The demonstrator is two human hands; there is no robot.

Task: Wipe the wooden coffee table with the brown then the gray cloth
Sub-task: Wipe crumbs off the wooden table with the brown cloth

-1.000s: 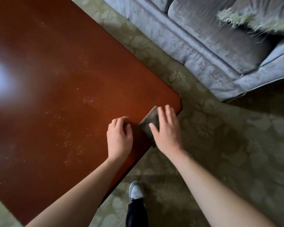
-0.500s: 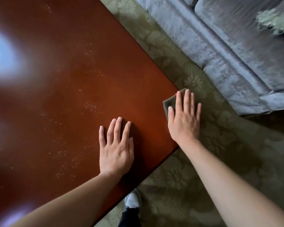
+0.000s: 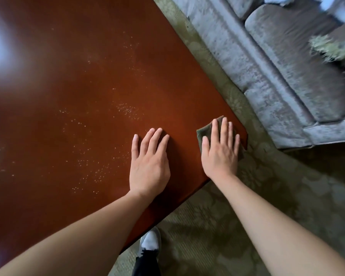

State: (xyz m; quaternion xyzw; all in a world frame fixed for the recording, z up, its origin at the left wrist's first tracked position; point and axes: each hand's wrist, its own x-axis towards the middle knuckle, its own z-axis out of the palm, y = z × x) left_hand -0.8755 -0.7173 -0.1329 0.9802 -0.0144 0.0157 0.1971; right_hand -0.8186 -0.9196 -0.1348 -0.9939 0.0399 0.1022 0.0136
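Note:
The reddish-brown wooden coffee table (image 3: 72,80) fills the left of the view, glossy, with pale crumbs and dust scattered across its middle. A folded brown cloth (image 3: 204,130) lies at the table's near right corner. My right hand (image 3: 221,150) presses flat on the cloth with straight fingers, covering most of it. My left hand (image 3: 149,162) rests flat on the bare wood just to the left of the cloth, fingers straight and spread. No gray cloth is in view.
A gray upholstered sofa (image 3: 267,62) runs along the right, a strip of patterned green carpet (image 3: 267,196) between it and the table. A shaggy cushion (image 3: 331,46) lies on the sofa. My foot in a white shoe (image 3: 149,241) stands by the table's near edge.
My left hand went from curled to flat on the wood. My right hand flattened and slid the cloth along the table's corner. The camera view shifted.

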